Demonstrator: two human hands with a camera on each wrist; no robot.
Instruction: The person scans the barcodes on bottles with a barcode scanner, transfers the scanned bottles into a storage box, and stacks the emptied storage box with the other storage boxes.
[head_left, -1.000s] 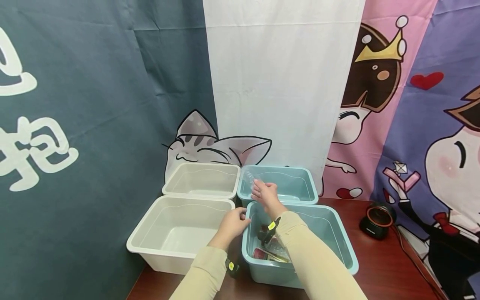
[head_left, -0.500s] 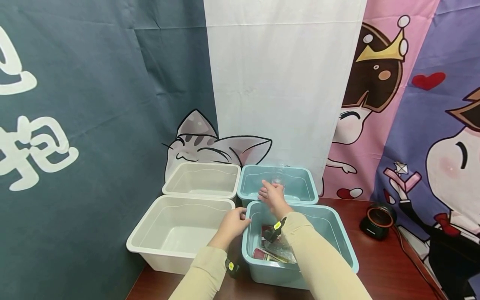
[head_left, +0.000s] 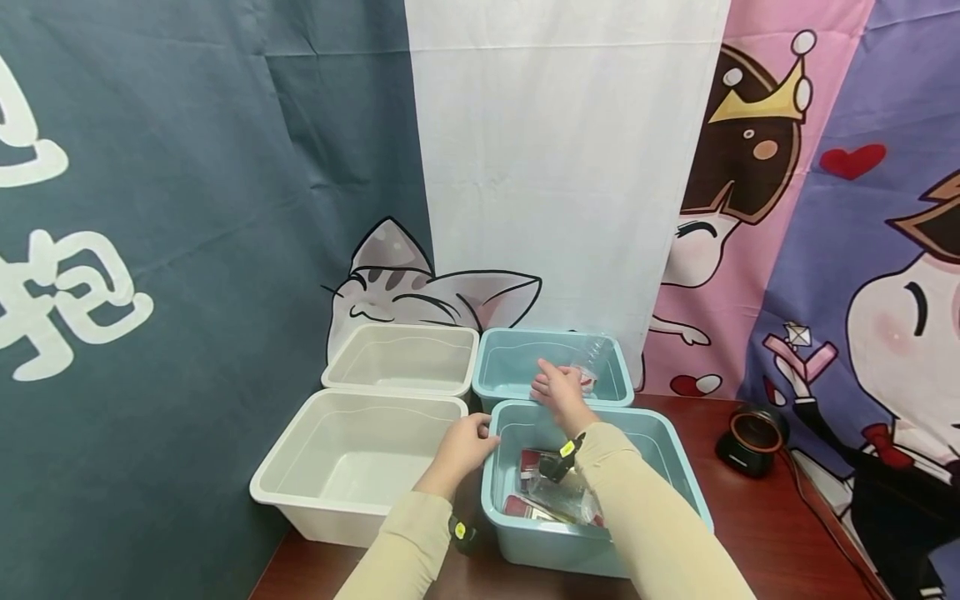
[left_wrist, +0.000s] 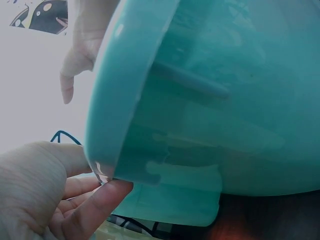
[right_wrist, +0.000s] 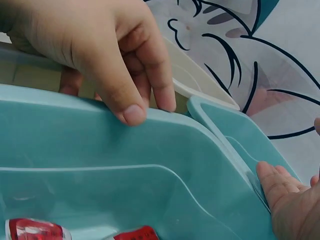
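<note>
My left hand (head_left: 462,446) pinches the left rim of the front blue bin (left_wrist: 117,95), thumb on one side and fingers on the other. My right hand (head_left: 561,392) hangs over the front edge of the back blue bin (head_left: 495,367), its fingers extended and apparently holding nothing. A clear plastic bottle (head_left: 596,354) with a red and white label leans in that bin, just right of my right hand, partly hidden by it. Packets and other clear, red-labelled items (head_left: 555,492) lie in the front blue bin, partly covered by my right forearm.
Two cream bins, a front one (head_left: 300,458) and a back one (head_left: 401,383), stand left of the blue ones. A black device with an orange ring (head_left: 752,442) and a cable sits on the brown table (head_left: 735,533) at right. A printed curtain (head_left: 570,167) hangs behind.
The clear bottle has gone from left of my right hand to its right, inside the back blue bin. My right hand has shifted slightly right. The left hand stays on the rim.
</note>
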